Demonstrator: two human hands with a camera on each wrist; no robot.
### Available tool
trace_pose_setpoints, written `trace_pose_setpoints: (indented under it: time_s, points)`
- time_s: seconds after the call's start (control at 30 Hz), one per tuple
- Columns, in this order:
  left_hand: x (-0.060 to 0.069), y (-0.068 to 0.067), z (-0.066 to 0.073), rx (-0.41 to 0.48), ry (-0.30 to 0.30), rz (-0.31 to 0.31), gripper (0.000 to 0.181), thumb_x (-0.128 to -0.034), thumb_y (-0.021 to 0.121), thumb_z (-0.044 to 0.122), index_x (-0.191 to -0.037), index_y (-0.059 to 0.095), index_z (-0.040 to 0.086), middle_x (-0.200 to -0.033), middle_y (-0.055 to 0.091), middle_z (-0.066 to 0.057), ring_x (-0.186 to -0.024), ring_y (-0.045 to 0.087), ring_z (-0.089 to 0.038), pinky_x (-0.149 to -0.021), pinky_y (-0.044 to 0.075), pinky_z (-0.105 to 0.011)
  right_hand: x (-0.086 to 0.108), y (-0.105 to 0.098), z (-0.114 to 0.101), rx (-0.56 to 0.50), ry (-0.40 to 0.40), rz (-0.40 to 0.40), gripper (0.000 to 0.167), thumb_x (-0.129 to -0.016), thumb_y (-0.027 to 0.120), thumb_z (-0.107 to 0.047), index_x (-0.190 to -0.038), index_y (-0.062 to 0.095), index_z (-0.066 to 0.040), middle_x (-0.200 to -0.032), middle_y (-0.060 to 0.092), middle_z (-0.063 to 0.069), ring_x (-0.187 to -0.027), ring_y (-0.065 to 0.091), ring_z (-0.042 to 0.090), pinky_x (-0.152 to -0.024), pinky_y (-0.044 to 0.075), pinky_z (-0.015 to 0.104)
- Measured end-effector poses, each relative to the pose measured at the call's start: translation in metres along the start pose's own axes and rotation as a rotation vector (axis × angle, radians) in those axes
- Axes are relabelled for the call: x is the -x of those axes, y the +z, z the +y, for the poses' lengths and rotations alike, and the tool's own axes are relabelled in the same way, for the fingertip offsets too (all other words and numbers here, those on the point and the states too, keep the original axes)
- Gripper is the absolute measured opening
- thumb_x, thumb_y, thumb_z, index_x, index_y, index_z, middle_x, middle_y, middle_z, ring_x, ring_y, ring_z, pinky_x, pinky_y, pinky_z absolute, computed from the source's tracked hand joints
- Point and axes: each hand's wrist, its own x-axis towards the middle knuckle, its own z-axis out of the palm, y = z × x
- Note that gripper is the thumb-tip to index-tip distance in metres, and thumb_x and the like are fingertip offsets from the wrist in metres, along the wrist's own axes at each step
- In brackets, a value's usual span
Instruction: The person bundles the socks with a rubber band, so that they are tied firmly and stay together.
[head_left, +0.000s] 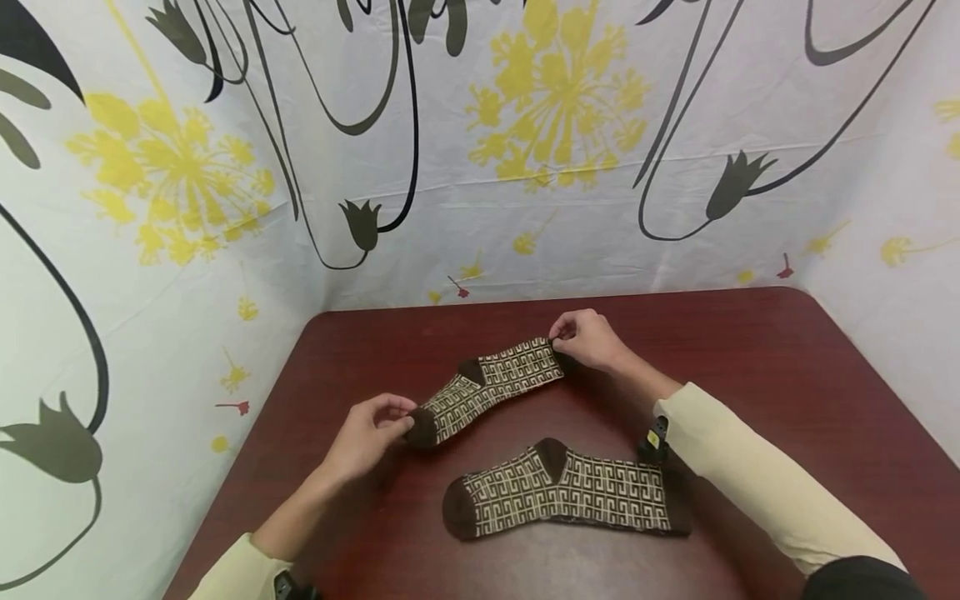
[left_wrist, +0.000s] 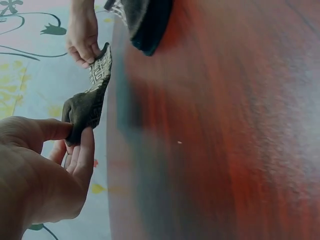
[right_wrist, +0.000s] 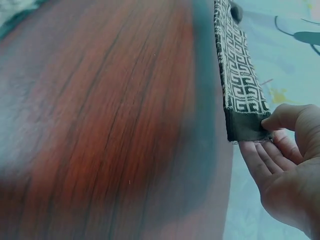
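Note:
A brown sock with a cream key pattern stretches between both hands above the table. My left hand pinches its dark toe between thumb and fingers. At the other end, my right hand pinches the dark cuff. A second sock of the same pattern lies flat nearer the front, its toe pointing left and its heel facing away. The right forearm passes over the cuff side of that sock.
The dark red wooden table has rounded far corners. White cloth printed with yellow flowers and grey tulips hangs behind it and along both sides.

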Motion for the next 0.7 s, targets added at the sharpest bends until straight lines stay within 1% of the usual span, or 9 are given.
trace_pose_setpoints:
  time_s: [0.13,0.23,0.33,0.5,0.7]
  points:
    - [0.0,0.0,0.006,0.025,0.026,-0.017,0.02,-0.0981,0.072,-0.002,-0.118,0.071,-0.004,-0.109,0.071,-0.017,-0.087,0.073,-0.021,-0.077,0.062,-0.034,0.012,-0.012,-0.004,-0.012,0.005,-0.003,0.006,-0.096,0.071,-0.004,-0.1,0.075,-0.005,-0.099,0.075,0.01,-0.101,0.072,0.029,-0.088,0.055,0.045]
    - [0.0,0.001,0.01,0.023,0.037,-0.028,0.02,-0.0978,0.073,-0.001,-0.118,0.072,-0.003,-0.109,0.071,-0.017,-0.085,0.073,-0.019,-0.076,0.062,-0.034,0.023,-0.022,-0.007,-0.026,0.019,-0.004,0.006,-0.096,0.07,-0.004,-0.101,0.074,-0.005,-0.101,0.075,0.01,-0.104,0.072,0.029,-0.087,0.055,0.044]
    - [0.001,0.003,0.013,0.027,0.036,-0.035,0.02,-0.0973,0.074,0.001,-0.117,0.073,0.0,-0.11,0.072,-0.015,-0.086,0.074,-0.019,-0.077,0.062,-0.034,0.034,-0.031,-0.008,-0.035,0.028,0.002,0.006,-0.096,0.07,-0.004,-0.101,0.074,-0.006,-0.101,0.076,0.009,-0.104,0.072,0.028,-0.085,0.055,0.04]
    - [0.002,0.008,0.017,0.051,0.038,-0.052,0.02,-0.097,0.076,0.003,-0.117,0.075,0.002,-0.111,0.073,-0.013,-0.087,0.075,-0.02,-0.079,0.062,-0.038,0.057,-0.045,-0.007,-0.066,0.035,0.006,0.006,-0.096,0.071,-0.006,-0.101,0.073,-0.006,-0.101,0.075,0.009,-0.101,0.071,0.025,-0.08,0.054,0.033]
    - [0.002,0.011,0.02,0.048,0.056,-0.081,0.021,-0.0971,0.076,0.003,-0.118,0.075,0.003,-0.111,0.074,-0.012,-0.088,0.075,-0.021,-0.077,0.061,-0.036,0.088,-0.058,-0.007,-0.143,0.061,-0.015,0.007,-0.099,0.071,-0.005,-0.106,0.071,-0.003,-0.107,0.074,0.012,-0.104,0.07,0.024,-0.08,0.056,0.029]
